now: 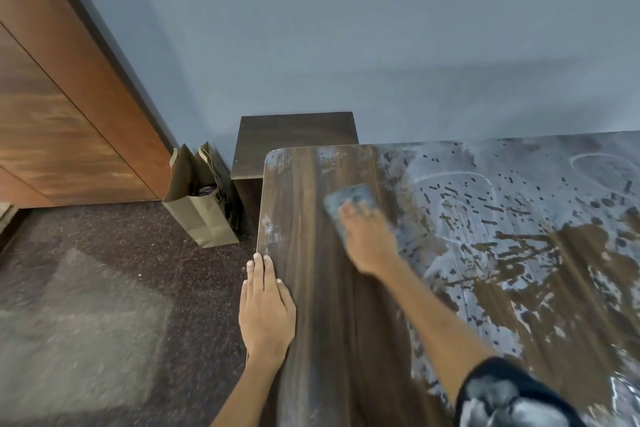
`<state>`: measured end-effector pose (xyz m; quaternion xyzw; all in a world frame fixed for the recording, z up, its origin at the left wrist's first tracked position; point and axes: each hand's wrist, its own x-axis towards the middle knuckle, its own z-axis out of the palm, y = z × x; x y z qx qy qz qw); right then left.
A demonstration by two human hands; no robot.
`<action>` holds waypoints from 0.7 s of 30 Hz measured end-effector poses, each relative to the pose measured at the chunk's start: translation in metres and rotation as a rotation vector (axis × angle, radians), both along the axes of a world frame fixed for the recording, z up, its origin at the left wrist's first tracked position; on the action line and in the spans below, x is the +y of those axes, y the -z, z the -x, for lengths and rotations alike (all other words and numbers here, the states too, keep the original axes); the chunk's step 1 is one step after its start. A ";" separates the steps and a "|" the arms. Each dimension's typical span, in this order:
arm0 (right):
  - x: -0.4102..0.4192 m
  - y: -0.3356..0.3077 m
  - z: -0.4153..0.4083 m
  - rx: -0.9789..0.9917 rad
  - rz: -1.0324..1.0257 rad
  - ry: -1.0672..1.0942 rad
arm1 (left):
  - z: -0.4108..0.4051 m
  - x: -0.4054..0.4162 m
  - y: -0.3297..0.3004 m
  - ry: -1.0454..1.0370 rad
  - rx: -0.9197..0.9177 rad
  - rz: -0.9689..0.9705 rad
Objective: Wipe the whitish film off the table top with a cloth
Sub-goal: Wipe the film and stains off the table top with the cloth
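A dark wood-grain table top (318, 305) fills the right half of the view. Whitish film (485, 198) covers its far and right parts in streaks and speckles; the left strip shows bare wood with faint patches near the left edge. A grey-blue cloth (346, 199) lies flat on the table near the film's left border. My right hand (369, 239) presses on the cloth with fingers spread over it, blurred by motion. My left hand (266, 308) rests flat on the table's left edge, fingers straight.
A low dark wooden stand (294, 142) sits behind the table's far left corner against the blue wall. A brown paper bag (201, 204) stands on the dark carpet beside it. A reddish wooden door (62, 97) is at the left.
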<state>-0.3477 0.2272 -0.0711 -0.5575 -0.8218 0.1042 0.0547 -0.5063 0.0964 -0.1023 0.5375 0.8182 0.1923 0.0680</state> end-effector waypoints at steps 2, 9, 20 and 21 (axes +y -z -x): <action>-0.060 0.005 0.010 0.012 -0.004 -0.275 | 0.001 0.000 0.000 0.012 0.001 -0.001; 0.004 -0.005 -0.063 -0.122 0.017 0.018 | 0.000 -0.012 0.005 0.043 0.030 0.034; -0.119 -0.007 -0.032 -0.009 0.060 -0.452 | -0.005 -0.023 0.003 0.058 0.050 0.061; -0.112 -0.008 -0.045 -0.041 0.043 -0.436 | -0.005 -0.024 0.003 0.060 0.049 0.059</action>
